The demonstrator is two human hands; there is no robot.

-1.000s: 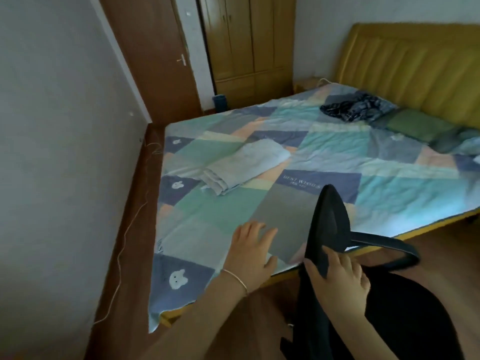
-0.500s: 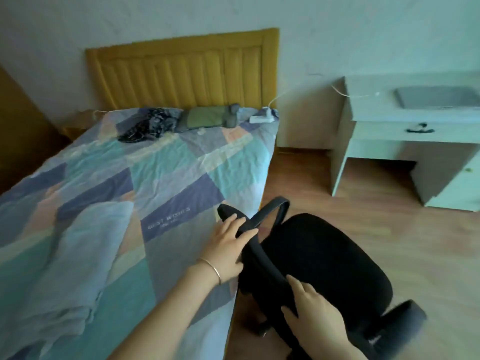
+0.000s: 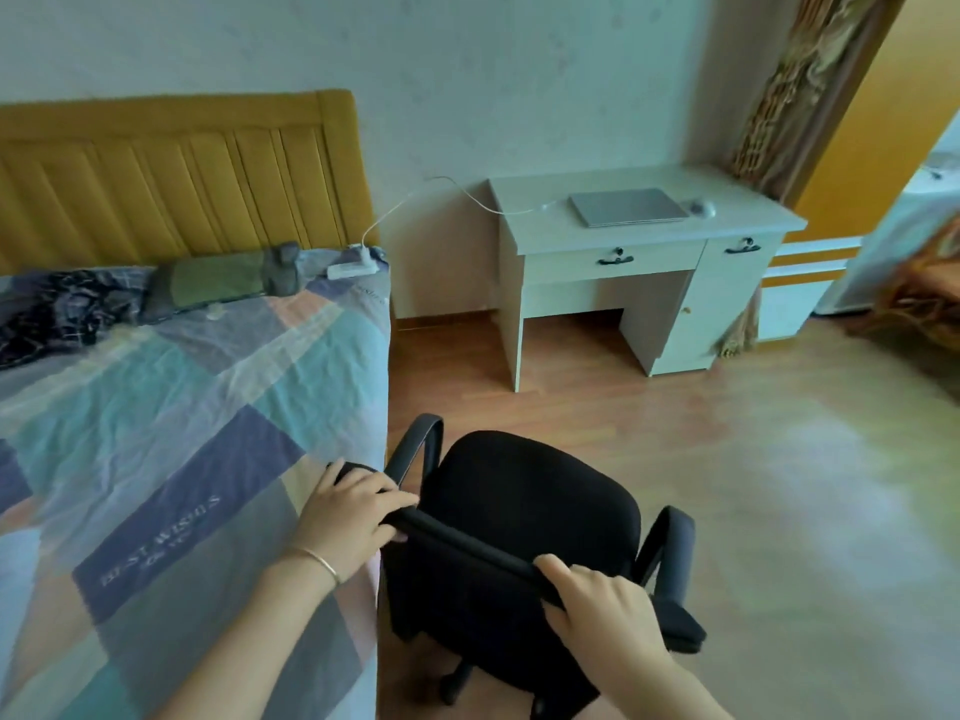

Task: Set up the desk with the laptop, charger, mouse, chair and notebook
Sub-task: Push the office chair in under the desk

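A: Entry. Compared with the frames a second and half a second earlier, the view had swung from the door side of the bed (image 3: 197, 387) round to the table (image 3: 639, 228), and the chair (image 3: 524, 511) had turned with it; its seat now faced the table.

B: Hands?

A: Both were on the top edge of the backrest. Left hand (image 3: 348, 517) gripped the left end, fingers curled over the rim; earlier it had hovered flat above the bedcover. Right hand (image 3: 602, 600) gripped the right end, fingers wrapped over the edge.

B: Chair position?

A: On the wooden floor (image 3: 753, 459), just beside the bed's corner, well apart from the table, with open floor between.

B: Other items?

A: Laptop (image 3: 628, 206) lay closed on the table, mouse (image 3: 701, 206) just to its right, charger cable (image 3: 457, 187) running from the power strip (image 3: 352, 266) on the bed towards the laptop. Notebook not seen.

B: Reading?

A: Judged: chair was aligned; a straight push towards the knee gap should seat it.
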